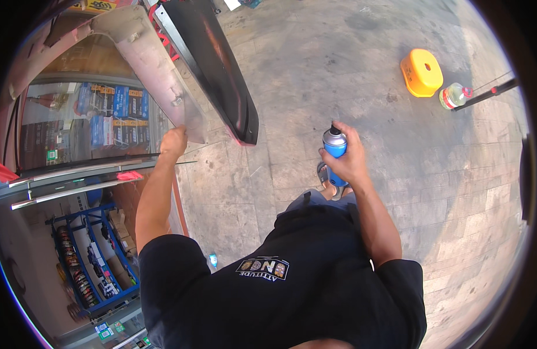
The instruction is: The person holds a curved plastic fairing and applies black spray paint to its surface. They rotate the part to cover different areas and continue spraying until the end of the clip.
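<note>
My left hand is closed on the lower tip of a pale, pinkish curved panel, which has small clips or tabs and scuff marks on its surface. Beside it, apart from my hand, a glossy black panel with a pointed red-edged end leans at an angle. In my right hand is a blue spray can with a silver shoulder and a black top, held upright in front of my body. The index finger rests at the can's black nozzle, and the thumb lies along its side.
Behind glass at the left sit blue and dark boxes, with metal bars below. A blue rack stands lower left. A yellow stool, a clear bottle and a black pole are at far right. A small bottle is on the floor.
</note>
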A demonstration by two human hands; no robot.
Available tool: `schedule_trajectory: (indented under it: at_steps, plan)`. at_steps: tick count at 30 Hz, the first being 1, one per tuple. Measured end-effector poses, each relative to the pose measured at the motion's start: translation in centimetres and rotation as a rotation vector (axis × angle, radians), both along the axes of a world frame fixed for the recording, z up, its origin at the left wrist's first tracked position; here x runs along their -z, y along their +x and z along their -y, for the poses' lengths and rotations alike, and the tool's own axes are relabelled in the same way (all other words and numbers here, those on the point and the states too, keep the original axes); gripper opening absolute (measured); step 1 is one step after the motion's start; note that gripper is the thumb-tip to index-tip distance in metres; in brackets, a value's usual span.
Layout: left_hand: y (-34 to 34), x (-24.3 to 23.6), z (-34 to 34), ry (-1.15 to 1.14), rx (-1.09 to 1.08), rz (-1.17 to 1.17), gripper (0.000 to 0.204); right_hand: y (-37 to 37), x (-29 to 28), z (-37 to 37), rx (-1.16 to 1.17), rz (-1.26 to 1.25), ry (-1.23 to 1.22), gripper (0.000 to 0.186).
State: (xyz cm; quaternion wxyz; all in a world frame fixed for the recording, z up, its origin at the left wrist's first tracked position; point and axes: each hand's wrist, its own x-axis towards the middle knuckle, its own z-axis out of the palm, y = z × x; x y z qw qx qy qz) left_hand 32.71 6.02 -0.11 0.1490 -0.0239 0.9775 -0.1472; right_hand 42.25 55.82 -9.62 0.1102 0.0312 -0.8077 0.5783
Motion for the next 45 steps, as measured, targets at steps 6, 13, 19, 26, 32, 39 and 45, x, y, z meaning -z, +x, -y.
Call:
schedule_trajectory:
  at_steps: [6,13,19,26,32,39,45]
  plan:
    - [-0.4,0.3,-2.8,0.011,-0.047,-0.032,0.027,-0.1,-0.4,-0.4,-0.026,-0.089,-0.038,0.068]
    - [0.1,0.5,-4.7,0.001,0.023,-0.065,0.026,-1.4,-1.2,0.3,-0.079,-0.068,-0.020,0.068]
    - [1.8,0.2,-5.5,0.052,0.035,-0.108,0.024,-3.2,-1.8,2.5,-0.099,-0.078,-0.037,0.067]
    - [3.4,-0.5,-5.9,0.054,0.043,-0.110,0.022,-5.0,-2.0,5.5,-0.179,-0.068,-0.081,0.064]
    - [4.9,-0.6,-5.6,0.096,0.026,-0.104,0.023,-4.9,-1.3,7.1,-0.217,-0.001,-0.132,0.065]
    - [5.9,-0.9,-5.7,0.063,0.037,-0.079,0.023,-3.0,-0.5,7.7,-0.243,-0.045,-0.169,0.065]
    - [6.1,-1.5,-7.2,0.065,0.063,-0.054,0.023,-2.6,-0.3,7.2,-0.194,-0.075,-0.174,0.065]
